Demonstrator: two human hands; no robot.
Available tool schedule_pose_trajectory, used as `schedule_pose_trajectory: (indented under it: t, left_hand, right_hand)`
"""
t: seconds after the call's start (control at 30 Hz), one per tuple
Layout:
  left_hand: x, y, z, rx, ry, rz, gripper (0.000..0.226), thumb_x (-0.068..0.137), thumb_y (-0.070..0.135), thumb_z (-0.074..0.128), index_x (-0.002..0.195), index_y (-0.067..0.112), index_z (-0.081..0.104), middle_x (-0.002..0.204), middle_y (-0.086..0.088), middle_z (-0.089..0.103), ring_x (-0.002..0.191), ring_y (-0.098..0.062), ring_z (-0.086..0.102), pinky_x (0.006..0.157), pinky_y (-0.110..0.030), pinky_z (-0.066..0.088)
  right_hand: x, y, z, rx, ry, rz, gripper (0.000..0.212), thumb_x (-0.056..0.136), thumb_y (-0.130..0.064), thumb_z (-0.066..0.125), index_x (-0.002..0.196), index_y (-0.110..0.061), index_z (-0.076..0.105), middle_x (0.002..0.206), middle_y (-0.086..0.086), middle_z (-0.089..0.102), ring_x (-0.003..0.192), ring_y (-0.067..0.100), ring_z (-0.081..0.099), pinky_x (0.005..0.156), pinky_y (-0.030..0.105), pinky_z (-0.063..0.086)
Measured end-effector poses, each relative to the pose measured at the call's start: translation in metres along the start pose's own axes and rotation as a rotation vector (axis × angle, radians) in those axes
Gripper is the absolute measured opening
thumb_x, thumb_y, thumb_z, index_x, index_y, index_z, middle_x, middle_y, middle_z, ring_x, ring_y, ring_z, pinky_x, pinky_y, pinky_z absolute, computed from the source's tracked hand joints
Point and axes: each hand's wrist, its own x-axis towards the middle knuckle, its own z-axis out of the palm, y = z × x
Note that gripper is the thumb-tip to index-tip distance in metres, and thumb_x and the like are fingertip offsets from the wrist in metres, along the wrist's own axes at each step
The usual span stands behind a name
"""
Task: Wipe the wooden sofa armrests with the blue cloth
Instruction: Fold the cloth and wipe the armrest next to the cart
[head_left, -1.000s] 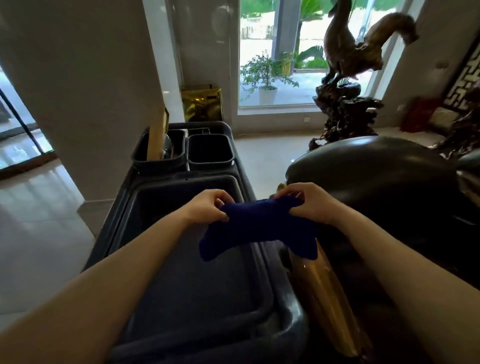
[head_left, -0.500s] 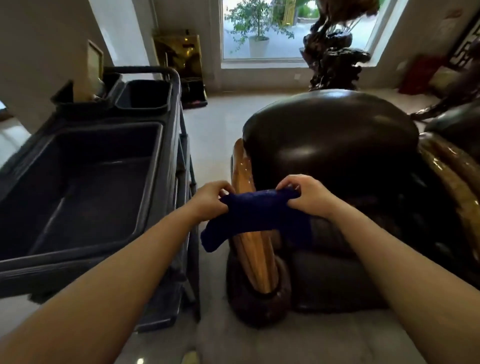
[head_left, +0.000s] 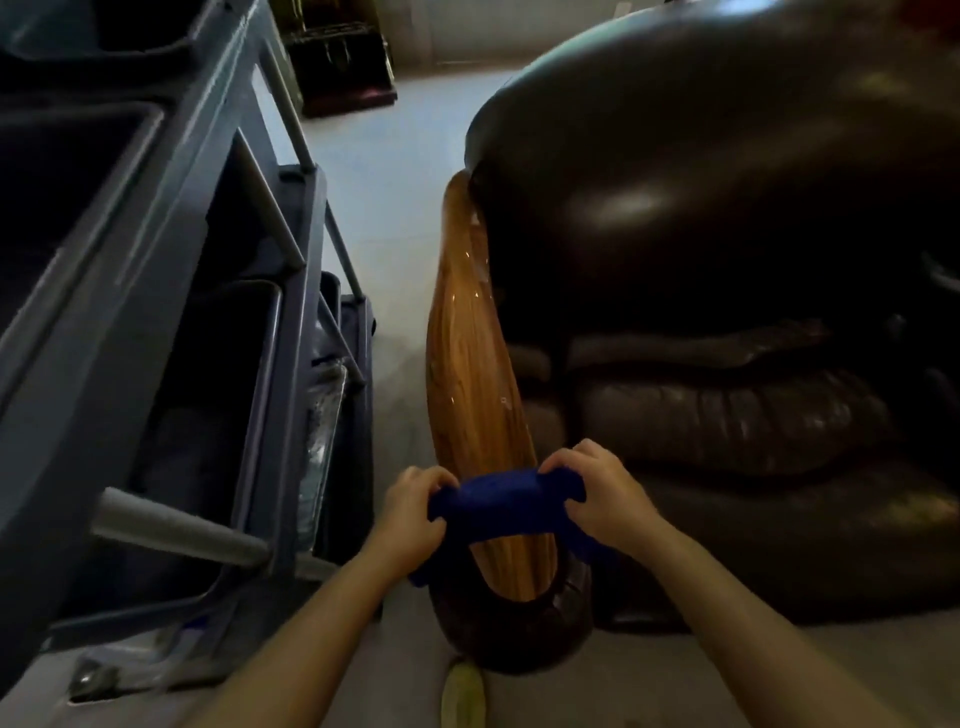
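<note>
A glossy wooden armrest runs along the left side of a dark leather sofa and curls down at its near end. The blue cloth is stretched across the near end of that armrest. My left hand grips the cloth's left end, and my right hand grips its right end. Both ends of the cloth are bunched inside my fingers. The cloth lies on the wood, wrapped over its top.
A grey cleaning cart with bins and metal tubes stands close on the left. A narrow strip of pale tile floor separates it from the sofa. A dark wooden stand sits at the back.
The view has tipped down and closer to the armrest. Both hands have lowered the stretched cloth from the air onto the near end of the wooden armrest.
</note>
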Motion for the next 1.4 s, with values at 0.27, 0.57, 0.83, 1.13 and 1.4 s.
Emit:
schedule_pose_trajectory:
  t: [0.27,0.57,0.83,1.13,1.4]
  left_hand:
    - [0.085,-0.026,0.031,-0.017,0.07,-0.043,0.036,0.074,-0.004,0.054,0.096,0.024,0.056,0.106,-0.003,0.046,0.096,-0.017,0.049,0.079,-0.027,0.042]
    - [0.097,-0.041,0.065,0.078,0.474,-0.018,0.055,0.072,0.007,0.058,0.124,0.022,0.046,0.126,-0.007,0.04,0.12,-0.02,0.038,0.11,-0.049,0.03]
    - [0.097,-0.053,0.136,0.348,0.379,0.044,0.06,0.089,0.04,0.011,0.139,0.031,-0.02,0.15,0.003,-0.024,0.136,-0.006,-0.03,0.114,-0.05,-0.013]
    - [0.148,-0.051,0.107,0.208,0.46,0.022,0.061,0.091,0.04,0.02,0.142,0.024,-0.007,0.152,-0.001,-0.013,0.14,-0.01,-0.02,0.114,-0.045,-0.005]
    - [0.218,-0.04,0.045,0.211,0.364,0.08,0.059,0.088,0.046,0.011,0.138,0.036,-0.018,0.149,0.011,-0.027,0.138,-0.007,-0.028,0.114,-0.035,-0.011]
  right_hand:
    - [0.083,0.061,0.028,0.048,0.025,-0.013,0.048,0.074,-0.007,0.062,0.095,-0.048,0.046,0.1,-0.013,0.039,0.099,0.012,0.045,0.074,0.023,0.039]
    - [0.099,0.076,0.068,0.114,0.453,0.052,0.061,0.073,-0.016,0.069,0.126,-0.03,0.042,0.127,0.004,0.035,0.12,0.019,0.034,0.098,0.046,0.043]
    - [0.102,0.06,0.149,-0.087,0.428,0.055,0.065,0.089,-0.056,0.017,0.141,-0.039,-0.017,0.152,-0.004,-0.027,0.14,0.017,-0.022,0.116,0.048,0.004]
    - [0.166,0.049,0.118,-0.232,0.405,-0.076,0.065,0.092,-0.053,0.025,0.145,-0.033,-0.007,0.156,0.003,-0.012,0.143,0.024,-0.009,0.112,0.048,0.024]
    - [0.24,0.026,0.081,-0.197,0.405,-0.071,0.063,0.092,-0.049,0.021,0.141,-0.036,-0.017,0.154,-0.001,-0.02,0.142,0.018,-0.017,0.114,0.041,0.018]
